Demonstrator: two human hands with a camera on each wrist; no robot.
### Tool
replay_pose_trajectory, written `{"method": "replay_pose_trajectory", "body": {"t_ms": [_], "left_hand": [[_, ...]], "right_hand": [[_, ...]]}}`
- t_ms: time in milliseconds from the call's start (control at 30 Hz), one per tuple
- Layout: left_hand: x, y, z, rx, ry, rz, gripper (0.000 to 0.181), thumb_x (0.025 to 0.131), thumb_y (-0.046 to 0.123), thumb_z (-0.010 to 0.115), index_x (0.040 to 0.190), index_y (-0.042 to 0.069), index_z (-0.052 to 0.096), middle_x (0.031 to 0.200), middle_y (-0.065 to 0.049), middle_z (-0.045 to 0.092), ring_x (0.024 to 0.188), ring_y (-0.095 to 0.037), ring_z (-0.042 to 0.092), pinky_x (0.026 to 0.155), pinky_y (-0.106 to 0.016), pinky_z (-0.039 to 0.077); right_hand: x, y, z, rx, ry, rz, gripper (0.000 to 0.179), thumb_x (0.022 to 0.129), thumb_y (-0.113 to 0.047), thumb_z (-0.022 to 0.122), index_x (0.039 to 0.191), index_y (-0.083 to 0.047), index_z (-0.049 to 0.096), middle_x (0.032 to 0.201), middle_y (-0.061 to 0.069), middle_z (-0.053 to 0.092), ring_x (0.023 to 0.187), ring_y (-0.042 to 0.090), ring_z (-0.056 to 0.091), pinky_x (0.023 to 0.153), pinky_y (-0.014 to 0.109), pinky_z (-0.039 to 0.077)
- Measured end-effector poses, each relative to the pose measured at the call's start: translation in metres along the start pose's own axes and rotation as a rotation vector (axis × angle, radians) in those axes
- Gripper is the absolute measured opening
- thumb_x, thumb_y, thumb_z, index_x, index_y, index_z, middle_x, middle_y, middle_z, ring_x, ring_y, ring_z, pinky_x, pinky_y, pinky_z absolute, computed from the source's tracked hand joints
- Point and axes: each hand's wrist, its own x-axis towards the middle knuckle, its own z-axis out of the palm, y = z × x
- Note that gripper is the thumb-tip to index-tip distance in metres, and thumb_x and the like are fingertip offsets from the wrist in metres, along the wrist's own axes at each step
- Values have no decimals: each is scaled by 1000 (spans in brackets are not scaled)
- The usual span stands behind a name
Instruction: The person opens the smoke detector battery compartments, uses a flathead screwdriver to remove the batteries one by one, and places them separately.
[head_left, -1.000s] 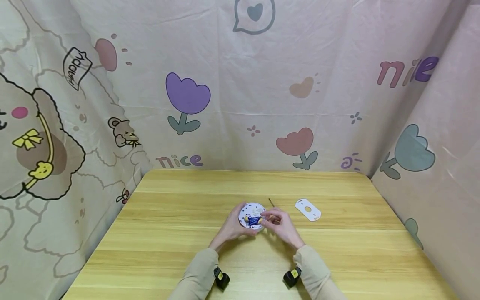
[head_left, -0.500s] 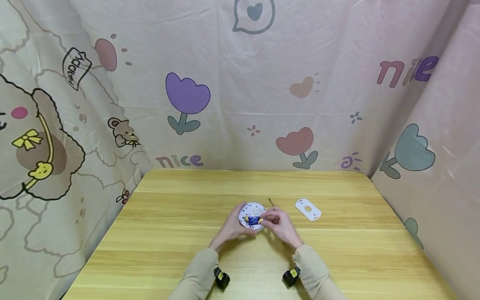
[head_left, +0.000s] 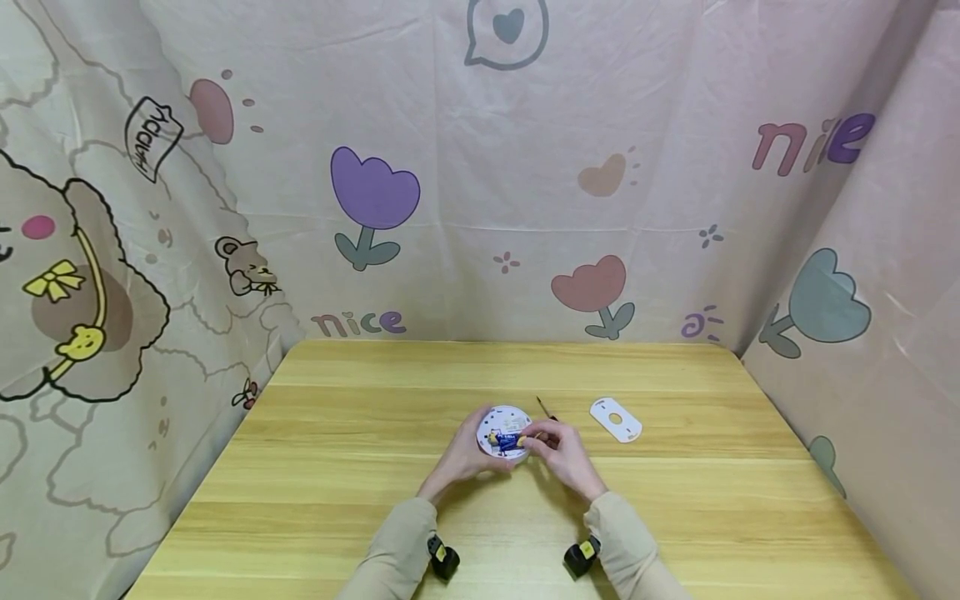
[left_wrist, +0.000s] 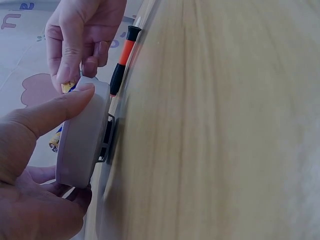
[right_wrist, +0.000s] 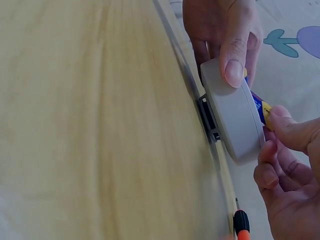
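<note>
A round white device (head_left: 507, 415) with a flat, printed face is held up off the table. My left hand (head_left: 465, 452) grips its rim, with the thumb along one side and the fingers around the other. Across the face lies a blue battery (head_left: 508, 442) with yellow ends. My right hand (head_left: 564, 455) pinches the battery's yellow end between thumb and fingers, as the right wrist view shows more closely. A dark bracket (left_wrist: 106, 137) projects from the device's back. Whether a second battery sits in the face I cannot tell.
A screwdriver (left_wrist: 125, 55) with an orange and black handle lies on the table behind my right hand. To its right is a flat white plate (head_left: 603, 410) with a round hole. A printed curtain (head_left: 465, 275) closes off the wooden table's (head_left: 360, 417) far side.
My right fingers have shifted slightly at the battery's end, and a bit more of the screwdriver shows behind them. The left hand and the device stay nearly still.
</note>
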Motion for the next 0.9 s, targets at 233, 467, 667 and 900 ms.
{"method": "replay_pose_trajectory", "body": {"t_ms": [233,467,667,900], "left_hand": [[0,0,0,11,5,3,106,53,23,84,138,0,25,137,-20,37,125,-36,37,107,-54,27],[-1,-1,0,8,6,9,105,53,22,84,138,1,26,137,-20,38,125,-36,37,107,-53,27],[-1,-2,1,5,13,6,105,52,21,85,137,1,27,136,-20,38,124,-35,38,107,-52,27],[1,-4,2,21,23,35,106,50,20,85,136,-2,27,135,-22,39,123,-37,39,106,-53,28]], "right_hand": [[-2,2,0,89,42,0,20,79,-1,62,98,5,62,93,21,64,83,41,59,73,40,54],[-2,12,0,160,93,27,23,79,-2,62,101,5,61,98,22,64,88,30,62,76,25,54],[1,36,3,300,140,70,27,77,-10,66,100,4,63,98,23,64,82,13,64,75,26,55],[0,42,2,462,162,83,36,75,-12,68,102,11,59,95,21,64,72,16,65,73,35,56]]}}
